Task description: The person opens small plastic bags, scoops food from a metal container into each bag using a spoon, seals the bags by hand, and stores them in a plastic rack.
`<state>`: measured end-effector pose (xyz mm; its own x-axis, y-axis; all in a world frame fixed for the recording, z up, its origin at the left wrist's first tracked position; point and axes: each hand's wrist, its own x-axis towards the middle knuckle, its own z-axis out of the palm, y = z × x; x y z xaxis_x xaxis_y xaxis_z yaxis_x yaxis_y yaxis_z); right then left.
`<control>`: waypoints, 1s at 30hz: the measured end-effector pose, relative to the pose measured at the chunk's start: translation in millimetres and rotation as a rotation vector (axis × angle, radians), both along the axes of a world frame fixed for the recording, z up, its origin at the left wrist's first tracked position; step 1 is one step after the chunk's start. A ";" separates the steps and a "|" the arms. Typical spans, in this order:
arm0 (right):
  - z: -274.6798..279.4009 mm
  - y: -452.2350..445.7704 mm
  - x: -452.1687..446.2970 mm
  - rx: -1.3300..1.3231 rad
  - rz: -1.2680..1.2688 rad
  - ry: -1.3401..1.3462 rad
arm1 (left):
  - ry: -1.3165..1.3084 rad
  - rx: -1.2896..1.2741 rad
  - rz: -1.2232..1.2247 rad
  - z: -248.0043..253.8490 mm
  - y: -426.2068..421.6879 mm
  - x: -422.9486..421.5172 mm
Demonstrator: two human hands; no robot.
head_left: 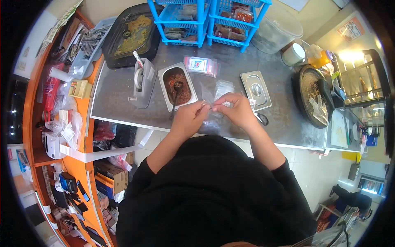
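Observation:
Between my two hands is a small transparent plastic bag [204,94], pinched at its edge by the fingertips of both. My left hand [190,118] is closed on its left side, beside a steel container [165,88] of chunky red-brown paste with a dark spoon [177,96] standing in it. On the other side my right hand [236,110] grips the bag between thumb and forefinger. Just behind that hand lie more transparent bags [224,87]. A steel lid [256,89] rests to the right, and a black-handled pair of scissors [262,119] shows partly beside my right wrist.
A grey tape dispenser [144,84] stands left of the container. Behind it sits a black pan [110,49] with yellowish food. Printed packets [201,66] lie near blue basket racks [181,24]. At the right are a round dark tray [302,96] and a plastic tub [275,31].

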<state>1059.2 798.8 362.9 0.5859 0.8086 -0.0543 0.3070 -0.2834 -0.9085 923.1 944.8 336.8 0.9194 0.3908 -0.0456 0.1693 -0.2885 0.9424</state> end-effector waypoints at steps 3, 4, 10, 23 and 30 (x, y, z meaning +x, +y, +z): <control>21.2 6.2 -20.1 0.033 0.030 -0.100 | -0.065 -0.031 0.053 5.5 4.4 -5.0; 29.2 10.4 -25.3 0.039 0.064 -0.028 | -0.026 0.029 0.025 9.5 8.2 -6.9; 19.4 28.1 -30.5 0.098 0.074 -0.131 | -0.077 -0.088 -0.017 14.4 25.7 -15.6; 37.3 67.7 -50.5 0.066 0.438 -0.897 | 0.198 0.357 0.044 41.4 88.5 -38.6; 55.5 84.4 -51.2 0.194 0.558 -0.538 | -0.016 -0.257 -0.376 53.8 106.2 -62.6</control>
